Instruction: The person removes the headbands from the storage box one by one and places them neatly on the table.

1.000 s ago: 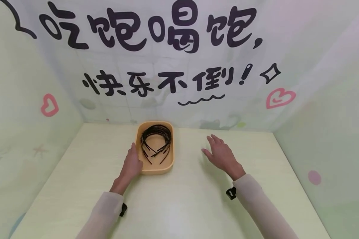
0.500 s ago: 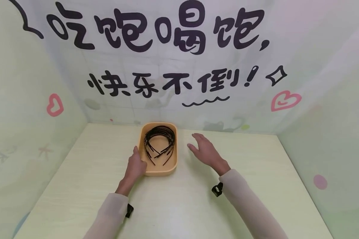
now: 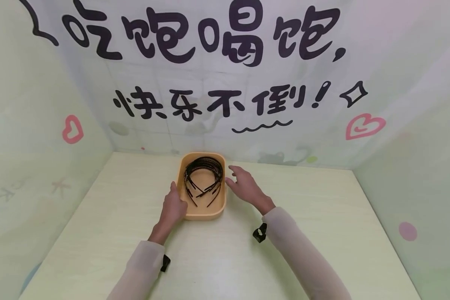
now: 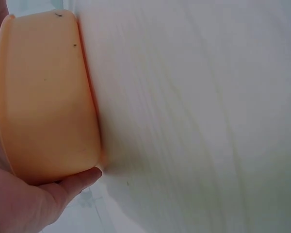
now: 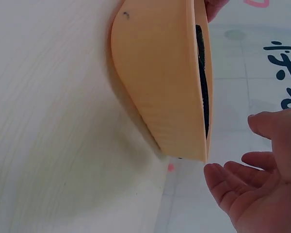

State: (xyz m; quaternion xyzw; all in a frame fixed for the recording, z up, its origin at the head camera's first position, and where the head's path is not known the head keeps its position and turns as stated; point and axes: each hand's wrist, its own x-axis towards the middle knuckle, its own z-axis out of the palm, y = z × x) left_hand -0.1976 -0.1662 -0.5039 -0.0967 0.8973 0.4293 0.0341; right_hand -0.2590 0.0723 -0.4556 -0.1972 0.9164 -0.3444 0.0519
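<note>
An orange rounded tray (image 3: 204, 215) stands at the back of the table, near the wall. Several black headbands (image 3: 206, 160) lie bunched inside it, their combed arches toward the far end and their tips crossing nearer me. My left hand (image 3: 173, 206) grips the tray's left side; in the left wrist view, fingers lie along the outer wall of the tray (image 4: 48, 97). My right hand (image 3: 248, 187) is held beside the right rim with fingers spread. In the right wrist view, a gap shows between that hand (image 5: 266, 179) and the tray (image 5: 157, 82).
The pale wood-grain table (image 3: 217, 258) is enclosed by a back wall (image 3: 195, 137) and side walls printed with black lettering and hearts. A black band (image 3: 260, 232) hangs under my right wrist, another (image 3: 165, 263) under the left.
My right hand has moved left, from well right of the tray to its right rim. The left hand stays at the tray's left side. The whole view has shifted slightly.
</note>
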